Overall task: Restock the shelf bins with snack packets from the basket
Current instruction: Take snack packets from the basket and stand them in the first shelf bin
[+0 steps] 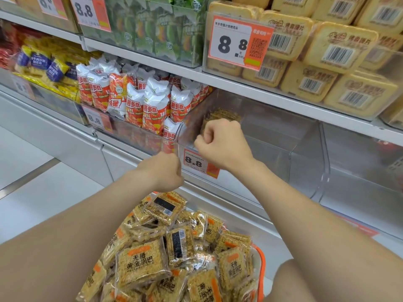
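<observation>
An orange basket [260,264] at the bottom holds a heap of golden rice-cracker snack packets [141,262]. A clear shelf bin [283,149] stands on the middle shelf, nearly bare. My right hand [224,144] reaches over the bin's front wall and grips a small stack of the same snack packets [222,114], held upright at the bin's left side. My left hand [163,171] is curled into a fist at the bin's front left corner, and nothing shows in it.
Left of the clear bin is a bin of red-and-white tomato chip bags [150,105]. Above hang shelves with green packets [157,29] and yellow boxed biscuits [327,57]. An orange price tag [200,163] is on the bin front. White floor lies at the left.
</observation>
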`<action>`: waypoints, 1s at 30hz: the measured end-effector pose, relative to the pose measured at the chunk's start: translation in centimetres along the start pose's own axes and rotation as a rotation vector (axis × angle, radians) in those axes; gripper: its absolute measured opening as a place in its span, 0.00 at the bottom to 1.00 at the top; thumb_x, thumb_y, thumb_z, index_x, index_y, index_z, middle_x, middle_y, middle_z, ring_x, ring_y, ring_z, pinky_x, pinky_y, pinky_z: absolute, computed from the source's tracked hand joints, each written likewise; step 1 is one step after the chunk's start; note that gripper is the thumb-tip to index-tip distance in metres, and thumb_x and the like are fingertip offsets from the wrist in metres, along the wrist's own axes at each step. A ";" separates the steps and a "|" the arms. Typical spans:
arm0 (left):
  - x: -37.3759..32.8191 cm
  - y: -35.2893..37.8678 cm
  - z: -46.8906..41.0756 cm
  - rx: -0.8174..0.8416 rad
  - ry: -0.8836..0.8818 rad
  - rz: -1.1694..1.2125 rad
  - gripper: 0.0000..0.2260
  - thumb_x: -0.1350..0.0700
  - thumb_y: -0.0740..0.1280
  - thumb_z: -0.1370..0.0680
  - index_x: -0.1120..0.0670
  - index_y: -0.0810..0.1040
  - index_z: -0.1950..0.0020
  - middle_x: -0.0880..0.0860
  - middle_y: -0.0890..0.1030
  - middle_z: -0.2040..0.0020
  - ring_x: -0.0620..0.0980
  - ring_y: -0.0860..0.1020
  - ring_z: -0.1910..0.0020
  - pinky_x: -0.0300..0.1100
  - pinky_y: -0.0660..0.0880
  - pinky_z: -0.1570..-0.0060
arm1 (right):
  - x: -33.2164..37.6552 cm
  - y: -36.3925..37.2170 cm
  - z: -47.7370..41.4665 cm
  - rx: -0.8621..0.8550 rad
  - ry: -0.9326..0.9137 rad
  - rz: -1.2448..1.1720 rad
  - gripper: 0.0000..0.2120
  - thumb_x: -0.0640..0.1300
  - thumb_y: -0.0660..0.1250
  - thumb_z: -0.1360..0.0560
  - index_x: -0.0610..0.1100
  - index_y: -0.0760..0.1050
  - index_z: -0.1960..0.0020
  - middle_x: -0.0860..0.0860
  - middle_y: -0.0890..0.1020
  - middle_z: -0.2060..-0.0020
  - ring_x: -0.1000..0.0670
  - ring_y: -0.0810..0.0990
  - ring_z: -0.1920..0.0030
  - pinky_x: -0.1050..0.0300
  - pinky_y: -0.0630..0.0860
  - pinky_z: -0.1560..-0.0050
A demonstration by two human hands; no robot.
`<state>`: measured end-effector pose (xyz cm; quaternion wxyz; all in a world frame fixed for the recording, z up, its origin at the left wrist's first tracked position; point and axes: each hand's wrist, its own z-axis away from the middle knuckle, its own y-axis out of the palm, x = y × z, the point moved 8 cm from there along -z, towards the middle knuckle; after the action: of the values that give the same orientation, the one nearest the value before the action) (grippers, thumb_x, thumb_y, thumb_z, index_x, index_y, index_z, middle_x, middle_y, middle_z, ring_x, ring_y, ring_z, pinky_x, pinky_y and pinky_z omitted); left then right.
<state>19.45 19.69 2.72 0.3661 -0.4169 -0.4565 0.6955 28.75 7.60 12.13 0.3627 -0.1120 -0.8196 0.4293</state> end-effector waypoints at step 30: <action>-1.4 11.8 2.9 0.389 0.000 -0.265 0.31 0.41 0.62 0.17 0.47 0.55 0.17 0.61 0.62 0.24 0.69 0.62 0.24 0.63 0.63 0.27 | 0.4 8.0 8.9 1.043 -0.025 0.439 0.19 0.50 0.63 0.19 0.38 0.80 0.36 0.39 0.82 0.38 0.36 0.80 0.37 0.40 0.80 0.37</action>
<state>15.80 13.72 -7.35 0.5279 -0.2750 -0.3645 0.7162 21.35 7.10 2.80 0.2623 -0.0807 -0.4609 0.8439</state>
